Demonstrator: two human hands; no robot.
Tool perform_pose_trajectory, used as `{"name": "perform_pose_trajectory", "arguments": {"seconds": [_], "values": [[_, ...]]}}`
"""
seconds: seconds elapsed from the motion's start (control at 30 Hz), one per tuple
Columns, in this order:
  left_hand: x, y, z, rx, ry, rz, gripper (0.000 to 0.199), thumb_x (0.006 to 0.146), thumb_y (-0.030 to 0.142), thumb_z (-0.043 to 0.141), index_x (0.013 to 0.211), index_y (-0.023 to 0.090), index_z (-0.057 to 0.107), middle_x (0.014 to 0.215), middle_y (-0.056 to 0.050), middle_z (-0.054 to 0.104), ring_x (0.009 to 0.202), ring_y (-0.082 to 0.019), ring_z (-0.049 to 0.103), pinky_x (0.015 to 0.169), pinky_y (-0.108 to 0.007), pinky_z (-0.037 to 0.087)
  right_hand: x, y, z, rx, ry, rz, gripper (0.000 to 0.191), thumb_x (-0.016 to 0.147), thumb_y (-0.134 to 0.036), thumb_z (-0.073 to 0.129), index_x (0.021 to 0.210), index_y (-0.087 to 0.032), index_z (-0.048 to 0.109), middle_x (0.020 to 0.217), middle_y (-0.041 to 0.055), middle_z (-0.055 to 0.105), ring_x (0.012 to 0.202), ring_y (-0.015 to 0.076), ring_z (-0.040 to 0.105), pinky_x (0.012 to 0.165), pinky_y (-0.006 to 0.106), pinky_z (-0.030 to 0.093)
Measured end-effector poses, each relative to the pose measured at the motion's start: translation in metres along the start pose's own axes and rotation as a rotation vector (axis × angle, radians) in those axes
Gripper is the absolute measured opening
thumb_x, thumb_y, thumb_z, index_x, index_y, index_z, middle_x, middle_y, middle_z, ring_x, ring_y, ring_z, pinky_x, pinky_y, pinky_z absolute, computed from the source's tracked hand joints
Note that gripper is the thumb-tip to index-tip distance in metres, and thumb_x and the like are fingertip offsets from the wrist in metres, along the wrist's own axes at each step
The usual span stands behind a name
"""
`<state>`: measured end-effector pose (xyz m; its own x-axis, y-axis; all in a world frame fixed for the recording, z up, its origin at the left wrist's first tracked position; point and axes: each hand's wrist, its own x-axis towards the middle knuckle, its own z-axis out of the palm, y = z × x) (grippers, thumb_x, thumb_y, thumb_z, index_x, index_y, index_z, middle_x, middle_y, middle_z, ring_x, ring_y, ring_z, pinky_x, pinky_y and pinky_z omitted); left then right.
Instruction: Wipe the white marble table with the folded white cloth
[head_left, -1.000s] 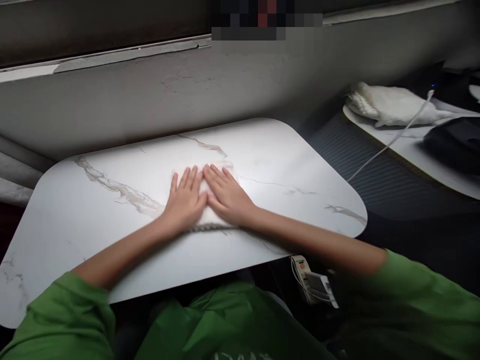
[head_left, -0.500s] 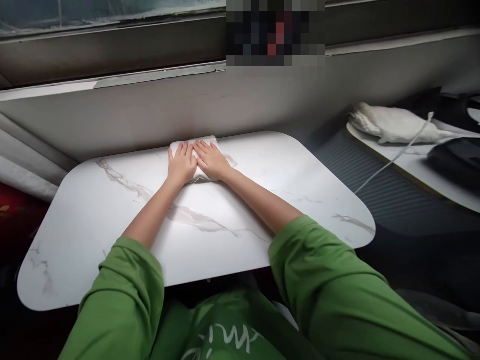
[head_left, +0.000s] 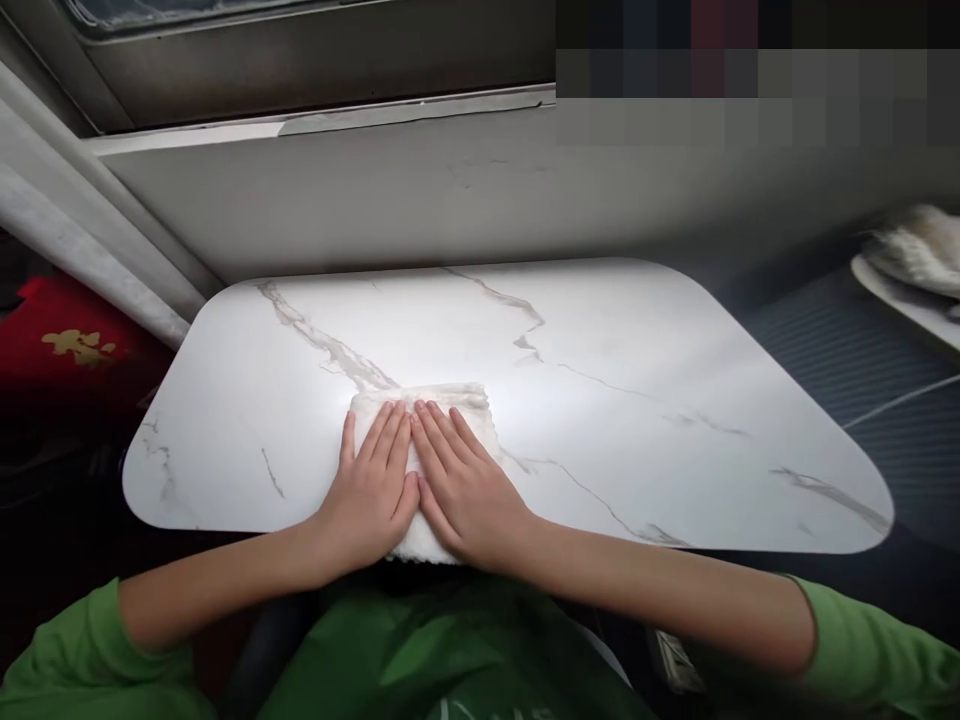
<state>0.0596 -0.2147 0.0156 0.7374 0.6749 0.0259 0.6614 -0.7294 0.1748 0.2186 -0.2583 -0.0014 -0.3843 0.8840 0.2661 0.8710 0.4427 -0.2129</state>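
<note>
A folded white cloth [head_left: 420, 548] lies flat on the white marble-patterned table top [head_left: 645, 340], at its near edge. My left hand [head_left: 367, 490] rests flat on the left half of this cloth, fingers stretched out and pointing away from me. Beside it my right hand [head_left: 469, 490] presses flat on the right half, its fingers also straight. The two thumbs nearly meet over the middle. Part of the cloth is hidden under both palms, and its near end reaches the table's front edge.
A grey wall [head_left: 360, 200] and a window frame run behind the table. On the left are a pale curtain [head_left: 82, 230] and a red cloth with a gold pattern [head_left: 82, 345]. To the right stand a ribbed dark surface and a white board [head_left: 911, 305] bearing a pale, fluffy thing.
Both hands have drawn the cloth from the table's back edge toward me, to the front edge. My elbows are now bent outward. The view has shifted left.
</note>
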Motion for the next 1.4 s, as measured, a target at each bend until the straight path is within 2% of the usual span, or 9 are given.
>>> {"name": "perform_pose_trajectory", "arguments": {"seconds": [0.13, 0.4, 0.57, 0.77, 0.9, 1.03, 1.13, 1.27, 1.4], "values": [[0.047, -0.039, -0.008, -0.039, -0.032, -0.125, 0.059, 0.093, 0.022, 0.029, 0.149, 0.006, 0.025, 0.156, -0.014, 0.025, 0.146, -0.024, 0.017, 0.117, -0.057, 0.004, 0.057, 0.029, 0.013, 0.026, -0.037, 0.026, 0.062, 0.093, -0.026, 0.03, 0.143, 0.01, 0.032, 0.152, 0.0251, 0.027, 0.144, 0.0326, 0.02, 0.118, 0.051, 0.02], [0.175, -0.16, -0.016, -0.018, 0.162, -0.286, 0.053, 0.093, 0.02, 0.028, 0.144, 0.012, 0.037, 0.153, -0.01, 0.034, 0.144, -0.02, 0.025, 0.119, -0.05, 0.009, 0.226, 0.108, 0.046, 0.019, -0.01, 0.14, 0.062, 0.091, -0.024, 0.03, 0.145, 0.006, 0.031, 0.153, 0.0194, 0.03, 0.143, 0.0282, 0.025, 0.117, 0.046, 0.016], [0.198, -0.186, -0.017, -0.007, 0.2, -0.321, 0.05, 0.093, 0.019, 0.027, 0.141, 0.015, 0.042, 0.151, -0.008, 0.039, 0.142, -0.02, 0.029, 0.118, -0.049, 0.012, 0.259, 0.122, 0.053, 0.034, 0.028, 0.16, 0.06, 0.09, -0.022, 0.029, 0.145, 0.002, 0.034, 0.152, 0.0177, 0.035, 0.141, 0.0278, 0.029, 0.115, 0.046, 0.019], [0.158, -0.167, -0.018, 0.001, 0.141, -0.277, 0.051, 0.095, 0.02, 0.028, 0.145, 0.014, 0.038, 0.155, -0.009, 0.031, 0.144, -0.02, 0.024, 0.119, -0.047, 0.009, 0.222, 0.088, 0.052, 0.068, 0.03, 0.223, 0.059, 0.091, -0.024, 0.031, 0.145, 0.001, 0.035, 0.153, 0.0175, 0.032, 0.143, 0.0257, 0.026, 0.117, 0.044, 0.015], [0.077, -0.137, -0.018, 0.017, 0.095, -0.196, 0.052, 0.096, 0.023, 0.028, 0.146, 0.011, 0.036, 0.155, -0.009, 0.03, 0.145, -0.02, 0.022, 0.119, -0.047, 0.009, 0.163, 0.023, 0.047, 0.149, 0.015, 0.236, 0.06, 0.093, -0.028, 0.03, 0.147, -0.004, 0.033, 0.155, 0.0159, 0.029, 0.145, 0.0248, 0.022, 0.118, 0.047, 0.014], [-0.018, -0.103, -0.017, 0.069, 0.134, -0.215, 0.053, 0.096, 0.023, 0.025, 0.147, 0.01, 0.034, 0.154, -0.013, 0.032, 0.145, -0.023, 0.022, 0.118, -0.051, 0.012, 0.109, -0.042, 0.039, 0.259, -0.06, 0.096, 0.061, 0.092, -0.028, 0.031, 0.148, -0.003, 0.031, 0.156, 0.0156, 0.024, 0.146, 0.0243, 0.015, 0.119, 0.049, 0.013], [-0.062, -0.089, -0.019, 0.095, 0.126, -0.245, 0.054, 0.097, 0.023, 0.023, 0.148, 0.009, 0.03, 0.154, -0.015, 0.031, 0.146, -0.024, 0.02, 0.118, -0.053, 0.013, 0.09, -0.072, 0.033, 0.33, -0.1, 0.003, 0.061, 0.093, -0.027, 0.031, 0.149, -0.004, 0.029, 0.157, 0.0139, 0.021, 0.147, 0.0226, 0.011, 0.12, 0.047, 0.013], [-0.063, -0.103, -0.023, 0.08, 0.072, -0.233, 0.054, 0.096, 0.024, 0.025, 0.149, 0.01, 0.029, 0.154, -0.015, 0.031, 0.145, -0.024, 0.021, 0.117, -0.053, 0.012, 0.104, -0.074, 0.034, 0.361, -0.144, 0.012, 0.063, 0.091, -0.027, 0.034, 0.149, -0.004, 0.028, 0.157, 0.0148, 0.021, 0.147, 0.0234, 0.011, 0.119, 0.049, 0.013], [-0.005, -0.156, -0.028, 0.072, 0.088, -0.284, 0.055, 0.095, 0.025, 0.03, 0.147, 0.01, 0.03, 0.158, -0.015, 0.017, 0.147, -0.025, 0.009, 0.117, -0.053, 0.009, 0.166, -0.045, 0.047, 0.285, -0.16, 0.085, 0.062, 0.094, -0.03, 0.031, 0.149, -0.003, 0.028, 0.157, 0.0142, 0.021, 0.147, 0.024, 0.014, 0.12, 0.044, 0.011]]}}
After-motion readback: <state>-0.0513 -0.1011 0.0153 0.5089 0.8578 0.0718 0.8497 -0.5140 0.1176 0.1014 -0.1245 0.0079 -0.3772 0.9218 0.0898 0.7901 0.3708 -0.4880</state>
